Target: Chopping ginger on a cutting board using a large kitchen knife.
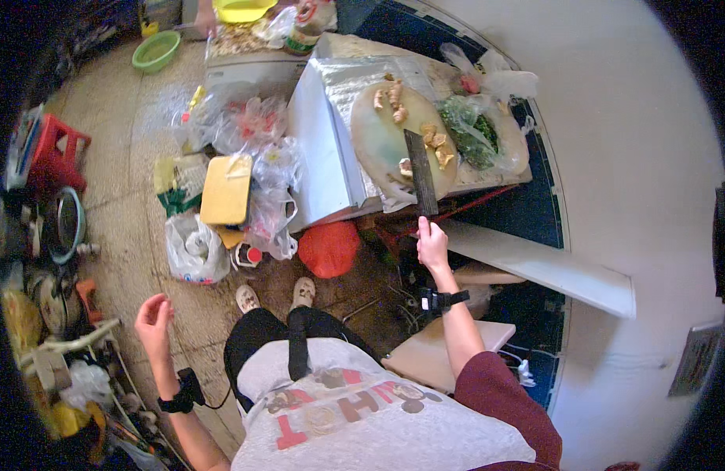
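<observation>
My right hand [433,244] grips the handle end of a cleaver with a dark blade [421,171]. The blade lies over, or just above, the near right part of a round cutting board [374,141]; whether it touches is unclear. Pieces of ginger root [396,100] sit at the board's far side. More ginger pieces [436,141] lie right of the blade, and a cut piece [405,167] is close to its left edge. Out to the left, over the floor, my left hand [154,321] hangs with loosely bent fingers and holds nothing.
Leafy greens in a plastic bag [471,132] sit right of the board. Plastic bags [244,123] and a yellow lidded box [227,189] are piled left of the counter. A red bag [329,248] is below it. Another person's hand [206,22] shows near a green basin [156,52].
</observation>
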The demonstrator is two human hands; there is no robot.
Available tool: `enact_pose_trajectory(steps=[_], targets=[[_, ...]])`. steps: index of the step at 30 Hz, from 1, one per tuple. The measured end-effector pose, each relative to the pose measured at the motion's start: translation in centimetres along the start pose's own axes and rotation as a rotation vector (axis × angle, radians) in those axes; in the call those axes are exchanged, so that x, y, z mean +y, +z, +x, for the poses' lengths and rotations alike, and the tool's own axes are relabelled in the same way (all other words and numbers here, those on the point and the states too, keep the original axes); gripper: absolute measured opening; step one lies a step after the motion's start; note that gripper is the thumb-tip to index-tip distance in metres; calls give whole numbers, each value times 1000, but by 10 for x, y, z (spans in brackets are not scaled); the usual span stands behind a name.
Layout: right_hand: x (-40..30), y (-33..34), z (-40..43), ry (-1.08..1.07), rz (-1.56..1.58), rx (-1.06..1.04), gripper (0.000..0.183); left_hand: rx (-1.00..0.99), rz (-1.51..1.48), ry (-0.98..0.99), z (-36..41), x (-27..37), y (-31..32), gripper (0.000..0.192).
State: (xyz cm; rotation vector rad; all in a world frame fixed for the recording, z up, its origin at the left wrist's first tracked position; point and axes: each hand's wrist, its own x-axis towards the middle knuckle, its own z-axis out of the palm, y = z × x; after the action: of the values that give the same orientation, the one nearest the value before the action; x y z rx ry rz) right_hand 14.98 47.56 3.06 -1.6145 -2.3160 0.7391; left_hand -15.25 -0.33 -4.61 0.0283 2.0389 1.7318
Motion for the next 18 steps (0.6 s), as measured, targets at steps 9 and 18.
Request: enact_pose_trajectory(steps=[9,18], targets=[[-15,-76,-43,196,1102,-158,47,-356,214,186,10,88,149,14],[70,-133,-18,70,1297,-195,50,-446,562,642,-23,167,315,15]])
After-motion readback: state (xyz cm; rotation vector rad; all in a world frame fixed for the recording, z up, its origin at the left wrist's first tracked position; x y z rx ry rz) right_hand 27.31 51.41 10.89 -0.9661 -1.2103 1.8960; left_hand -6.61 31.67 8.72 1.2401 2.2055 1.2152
